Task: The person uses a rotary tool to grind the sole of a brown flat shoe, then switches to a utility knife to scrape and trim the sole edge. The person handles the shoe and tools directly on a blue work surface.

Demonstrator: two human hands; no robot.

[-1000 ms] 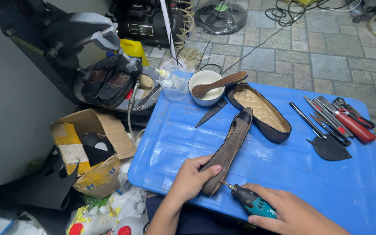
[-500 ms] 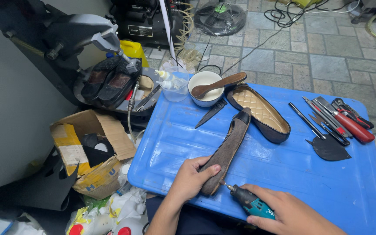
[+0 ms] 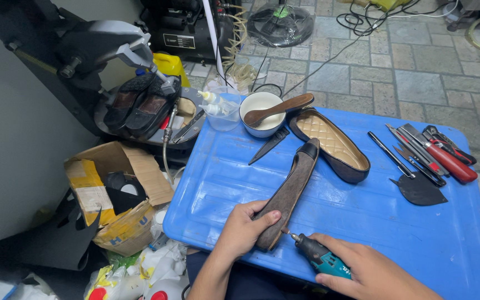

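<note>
My left hand [image 3: 243, 230] grips the near end of a flat shoe [image 3: 290, 191] lying sole-up on the blue plastic table [image 3: 418, 239], its brown sole facing me. My right hand [image 3: 370, 272] holds a small teal and black rotary tool [image 3: 318, 256]; its thin bit points at the sole's near end, right beside it. A second flat shoe [image 3: 331, 143] with a quilted tan insole lies upright further back, touching the first shoe's far end.
A white bowl [image 3: 262, 114] with a wooden spoon and a dark knife [image 3: 269, 145] sit at the back. Hand tools with red handles [image 3: 434, 155] and a black sole piece [image 3: 420, 191] lie right. A cardboard box [image 3: 115, 194], a shoe press [image 3: 140, 100] and litter stand left.
Both hands have stayed almost still; the rotary tool's tip has kept its place at the sole's near end. The shoe has not moved.
</note>
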